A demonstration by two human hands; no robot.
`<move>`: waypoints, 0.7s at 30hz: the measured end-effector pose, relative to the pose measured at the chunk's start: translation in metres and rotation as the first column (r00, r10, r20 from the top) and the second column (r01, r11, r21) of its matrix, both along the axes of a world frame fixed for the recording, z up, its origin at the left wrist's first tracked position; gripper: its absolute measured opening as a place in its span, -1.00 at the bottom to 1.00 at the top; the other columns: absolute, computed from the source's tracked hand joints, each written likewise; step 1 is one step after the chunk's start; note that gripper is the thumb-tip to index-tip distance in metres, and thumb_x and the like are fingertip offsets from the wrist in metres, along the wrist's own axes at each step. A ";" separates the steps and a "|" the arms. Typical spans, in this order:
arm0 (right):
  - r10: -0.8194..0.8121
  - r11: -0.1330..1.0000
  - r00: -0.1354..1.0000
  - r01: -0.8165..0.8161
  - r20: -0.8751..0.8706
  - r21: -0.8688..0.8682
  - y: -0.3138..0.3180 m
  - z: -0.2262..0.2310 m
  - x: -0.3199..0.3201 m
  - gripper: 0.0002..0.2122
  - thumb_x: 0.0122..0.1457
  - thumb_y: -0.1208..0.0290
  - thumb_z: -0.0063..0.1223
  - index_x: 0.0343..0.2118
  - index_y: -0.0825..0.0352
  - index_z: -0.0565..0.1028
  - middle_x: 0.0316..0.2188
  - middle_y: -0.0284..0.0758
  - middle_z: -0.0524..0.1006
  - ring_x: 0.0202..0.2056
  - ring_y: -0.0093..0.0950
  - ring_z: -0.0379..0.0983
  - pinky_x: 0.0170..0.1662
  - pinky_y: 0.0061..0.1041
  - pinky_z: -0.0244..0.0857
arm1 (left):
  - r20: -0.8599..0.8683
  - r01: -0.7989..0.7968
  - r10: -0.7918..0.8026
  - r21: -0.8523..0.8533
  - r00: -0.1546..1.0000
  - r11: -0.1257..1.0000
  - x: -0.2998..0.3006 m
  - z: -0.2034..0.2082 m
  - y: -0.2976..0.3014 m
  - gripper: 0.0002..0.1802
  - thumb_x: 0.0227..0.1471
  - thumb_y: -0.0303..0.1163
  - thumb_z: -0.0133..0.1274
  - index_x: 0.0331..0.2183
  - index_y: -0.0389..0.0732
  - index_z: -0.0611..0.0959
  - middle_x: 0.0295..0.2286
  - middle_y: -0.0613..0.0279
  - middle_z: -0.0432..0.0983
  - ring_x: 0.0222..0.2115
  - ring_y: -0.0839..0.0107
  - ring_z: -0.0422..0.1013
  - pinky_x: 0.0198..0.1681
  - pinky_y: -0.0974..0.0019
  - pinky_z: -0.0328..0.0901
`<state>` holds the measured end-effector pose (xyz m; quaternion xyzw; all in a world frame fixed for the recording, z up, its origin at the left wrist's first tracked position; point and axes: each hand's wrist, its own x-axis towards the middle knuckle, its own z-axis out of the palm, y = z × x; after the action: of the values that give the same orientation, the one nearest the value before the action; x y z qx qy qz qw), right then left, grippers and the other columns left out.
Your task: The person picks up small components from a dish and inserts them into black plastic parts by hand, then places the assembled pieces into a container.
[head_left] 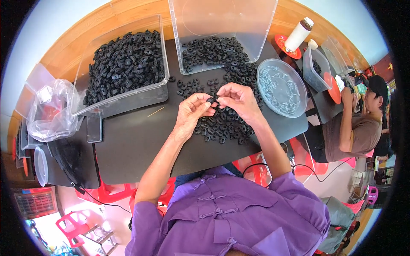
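My left hand [192, 112] pinches a small black plastic part [210, 100] between thumb and fingers, above the middle of the dark table. Close against it, my right hand [240, 101] has thumb and forefinger pressed together at the same part's right side. Whether a smaller piece is also between those fingertips cannot be made out. Under and around both hands lies a loose pile of similar black parts [226, 123]. It runs back to a clear tub [222, 19] tipped on its side, with more of them inside. To the right stands a round clear bowl [273, 110] holding many tiny transparent pieces.
A large clear bin [124, 100] heaped with black parts stands at the left. Beside it are a plastic bag [53, 113] and a phone-like slab [94, 129]. A thin stick [156, 111] lies on the table [136, 145]. At right, a co-worker [354, 123] sits near a bottle [299, 34].
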<state>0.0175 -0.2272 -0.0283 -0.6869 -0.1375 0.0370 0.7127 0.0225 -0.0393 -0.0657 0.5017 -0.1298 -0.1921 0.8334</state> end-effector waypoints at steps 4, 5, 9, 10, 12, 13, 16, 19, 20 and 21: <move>-0.022 0.993 1.000 0.023 0.006 -0.120 0.002 0.007 -0.006 -0.89 0.06 0.61 0.06 -0.32 0.44 0.50 -0.42 -0.36 0.52 -0.43 -0.64 0.46 -0.33 -0.64 0.38 | 0.019 -0.017 0.017 0.034 1.000 0.999 -0.001 0.001 -0.001 -0.81 0.07 -0.48 0.02 -0.22 -0.28 0.54 -0.37 0.17 0.55 -0.41 0.50 0.48 -0.28 0.42 0.42; -0.025 0.993 1.000 0.025 0.004 -0.118 0.002 0.006 -0.006 -0.89 0.06 0.61 0.06 -0.32 0.44 0.50 -0.42 -0.36 0.52 -0.43 -0.64 0.46 -0.33 -0.64 0.38 | 0.026 -0.023 0.022 0.037 0.999 0.999 -0.002 0.002 -0.001 -0.82 0.07 -0.49 0.02 -0.23 -0.29 0.55 -0.37 0.17 0.55 -0.41 0.50 0.48 -0.28 0.42 0.42; -0.077 0.963 0.994 0.096 0.081 -0.252 0.004 0.006 -0.008 -0.91 0.05 0.64 0.05 -0.35 0.45 0.51 -0.44 -0.36 0.52 -0.43 -0.61 0.47 -0.37 -0.63 0.39 | 0.060 -0.017 0.013 0.066 0.998 0.998 -0.001 0.000 -0.002 -0.81 0.07 -0.47 0.02 -0.24 -0.31 0.55 -0.35 0.18 0.56 -0.41 0.51 0.49 -0.28 0.43 0.41; -0.076 0.952 0.991 0.105 0.109 -0.286 0.006 0.007 -0.009 -0.90 0.04 0.65 0.05 -0.35 0.44 0.52 -0.45 -0.35 0.52 -0.43 -0.61 0.47 -0.38 -0.63 0.39 | 0.088 -0.028 0.020 0.093 0.996 0.995 0.000 -0.001 -0.002 -0.82 0.06 -0.49 0.02 -0.24 -0.32 0.56 -0.36 0.19 0.56 -0.41 0.52 0.48 -0.29 0.44 0.41; -0.066 0.910 0.978 0.140 0.199 -0.389 0.007 0.010 -0.010 -0.90 0.01 0.67 0.05 -0.37 0.44 0.51 -0.48 -0.33 0.51 -0.45 -0.58 0.48 -0.41 -0.62 0.38 | 0.114 -0.040 0.027 0.119 0.993 0.992 -0.001 -0.002 -0.002 -0.83 0.06 -0.50 0.02 -0.25 -0.33 0.56 -0.36 0.20 0.55 -0.42 0.53 0.48 -0.29 0.44 0.41; -0.043 0.856 0.957 0.184 0.288 -0.483 0.008 0.011 -0.010 -0.89 -0.01 0.70 0.05 -0.38 0.44 0.50 -0.50 -0.31 0.50 -0.47 -0.56 0.48 -0.44 -0.61 0.36 | 0.125 -0.045 0.026 0.151 0.992 0.988 -0.001 -0.002 -0.002 -0.83 0.06 -0.52 0.02 -0.26 -0.34 0.56 -0.38 0.21 0.55 -0.43 0.54 0.47 -0.30 0.45 0.41; 0.006 0.785 0.901 0.264 0.434 -0.560 0.011 0.007 -0.010 -0.89 -0.05 0.72 0.03 -0.43 0.44 0.48 -0.54 -0.25 0.46 -0.51 -0.46 0.48 -0.49 -0.55 0.31 | 0.140 -0.058 0.029 0.205 0.990 0.977 -0.001 -0.003 -0.003 -0.85 0.05 -0.56 0.01 -0.27 -0.36 0.56 -0.42 0.22 0.55 -0.45 0.55 0.47 -0.32 0.47 0.40; 0.020 0.751 0.878 0.303 0.479 -0.587 0.017 0.011 -0.013 -0.92 -0.09 0.73 -0.01 -0.49 0.44 0.43 -0.56 -0.20 0.43 -0.55 -0.28 0.43 -0.51 -0.43 0.26 | 0.147 -0.080 0.044 0.249 0.988 0.965 -0.002 -0.006 -0.004 -0.87 0.04 -0.58 0.00 -0.30 -0.37 0.56 -0.45 0.23 0.54 -0.48 0.56 0.46 -0.35 0.48 0.39; 0.026 0.730 0.877 0.311 0.480 -0.608 0.018 0.011 -0.013 -0.92 -0.11 0.72 -0.02 -0.51 0.44 0.41 -0.57 -0.19 0.42 -0.55 -0.24 0.41 -0.50 -0.40 0.26 | 0.150 -0.094 0.055 0.271 0.987 0.958 -0.002 -0.007 -0.005 -0.88 0.04 -0.59 0.00 -0.31 -0.37 0.56 -0.46 0.23 0.54 -0.48 0.56 0.46 -0.36 0.49 0.38; 0.024 0.729 0.877 0.313 0.480 -0.609 0.019 0.011 -0.013 -0.92 -0.11 0.72 -0.02 -0.51 0.44 0.41 -0.57 -0.19 0.42 -0.55 -0.24 0.41 -0.50 -0.40 0.26 | 0.150 -0.092 0.053 0.270 0.987 0.958 -0.003 -0.008 -0.006 -0.88 0.04 -0.59 0.00 -0.31 -0.37 0.56 -0.46 0.23 0.54 -0.48 0.56 0.46 -0.36 0.49 0.38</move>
<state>0.0046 -0.2084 -0.0177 -0.8937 -0.2226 -0.1356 0.3652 0.0194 -0.0448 -0.0741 0.6298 -0.1418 -0.1416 0.7504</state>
